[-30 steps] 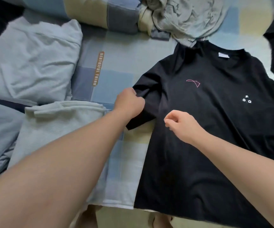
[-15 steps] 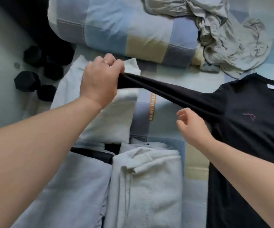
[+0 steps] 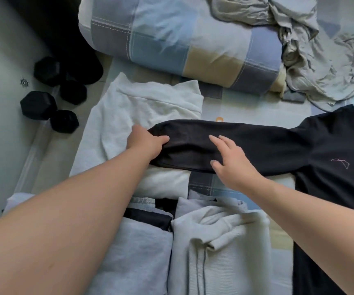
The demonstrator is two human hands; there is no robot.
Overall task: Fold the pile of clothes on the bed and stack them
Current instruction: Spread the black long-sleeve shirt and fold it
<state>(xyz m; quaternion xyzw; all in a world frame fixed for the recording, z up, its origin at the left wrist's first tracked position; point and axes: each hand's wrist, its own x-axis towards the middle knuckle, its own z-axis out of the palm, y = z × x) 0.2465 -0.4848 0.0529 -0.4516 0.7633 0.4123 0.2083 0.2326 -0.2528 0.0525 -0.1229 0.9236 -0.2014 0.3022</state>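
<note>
**Head view: the sleeve drawn out before the fold**

Head view. We look down on the bed (image 3: 246, 109), where the black long-sleeved shirt (image 3: 331, 162) lies front-up toward the right edge. Its sleeve (image 3: 256, 143) stretches straight out toward the left edge. The left hand (image 3: 148, 142) pinches the cuff end, thumb on top and the other fingers hidden behind the cloth; we judge that this grip keeps the sleeve taut. The right hand (image 3: 233, 165) lies on the middle of the sleeve with its fingers spread and straight, most likely to press out creases.

The cuff end rests on a white folded garment (image 3: 129, 111) near the left edge, so the sleeve bridges the bare sheet between the two. At the near edge lie a pale grey knitted garment (image 3: 218, 248) and a blue-grey folded cloth (image 3: 135, 252), side by side and touching. Both look already folded.

A crumpled grey-green garment (image 3: 312, 56) waits unfolded toward the far right corner, draped partly over a rolled checked quilt (image 3: 171, 43). Black hexagonal dumbbells (image 3: 50, 101) sit on the floor beyond the left edge.

We judge the task partway done, with the sleeve next to be folded across the body.
</note>
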